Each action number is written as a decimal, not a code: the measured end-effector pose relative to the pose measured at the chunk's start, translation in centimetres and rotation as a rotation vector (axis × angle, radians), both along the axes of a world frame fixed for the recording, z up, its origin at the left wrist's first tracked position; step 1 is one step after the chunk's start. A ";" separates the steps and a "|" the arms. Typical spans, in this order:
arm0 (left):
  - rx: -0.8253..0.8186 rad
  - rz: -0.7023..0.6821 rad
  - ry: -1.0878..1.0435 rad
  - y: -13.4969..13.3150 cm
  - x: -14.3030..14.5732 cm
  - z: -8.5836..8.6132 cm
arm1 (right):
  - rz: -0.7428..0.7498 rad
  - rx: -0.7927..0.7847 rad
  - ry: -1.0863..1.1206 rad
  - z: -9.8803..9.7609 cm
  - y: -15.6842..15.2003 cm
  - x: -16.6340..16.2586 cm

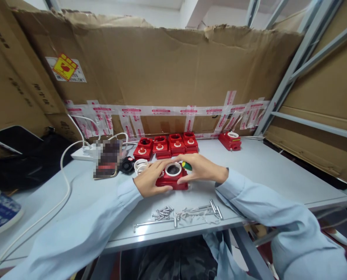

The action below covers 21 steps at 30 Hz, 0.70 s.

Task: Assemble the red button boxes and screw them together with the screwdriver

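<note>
A red plastic housing [173,181] with a white ring [173,168] on top rests on the grey table [263,167] in front of me. My left hand [150,178] grips its left side. On its right side lies my right hand [201,168], which also holds a green and yellow tool handle [186,165]. Just in front of the housing lies a pile of long metal screws [187,212].
Several red housings [167,147] stand in a row behind my hands, one more [230,140] apart at the right. White rings [140,165] and a black part [127,165] lie at the left, beside a power strip [84,153] with white cables. Taped cardboard walls the back.
</note>
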<state>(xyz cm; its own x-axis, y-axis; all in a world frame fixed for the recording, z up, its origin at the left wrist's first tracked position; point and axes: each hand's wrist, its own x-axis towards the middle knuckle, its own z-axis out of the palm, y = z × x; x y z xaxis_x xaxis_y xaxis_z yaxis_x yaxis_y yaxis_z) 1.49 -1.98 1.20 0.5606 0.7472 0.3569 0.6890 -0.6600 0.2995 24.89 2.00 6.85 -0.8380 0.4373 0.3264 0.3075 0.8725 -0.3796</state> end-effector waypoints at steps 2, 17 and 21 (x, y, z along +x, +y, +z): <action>-0.035 0.057 0.028 0.3 -0.2 -0.2 | -0.046 -0.007 0.170 -0.4 0.1 -0.3; -0.058 0.085 -0.109 0.5 -2.6 2.1 | -0.679 0.181 0.365 0.1 1.3 3.8; -0.044 0.113 -0.068 0.5 -3.2 1.8 | -0.711 0.184 -0.023 3.2 0.5 6.5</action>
<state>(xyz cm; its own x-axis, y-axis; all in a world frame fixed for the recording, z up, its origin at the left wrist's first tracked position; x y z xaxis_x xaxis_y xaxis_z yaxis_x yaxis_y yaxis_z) -1.75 -1.49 3.02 0.4473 0.8204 0.3562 0.7357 -0.5640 0.3751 31.40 2.54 10.04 -0.3799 0.8176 0.4327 0.8292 0.5083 -0.2324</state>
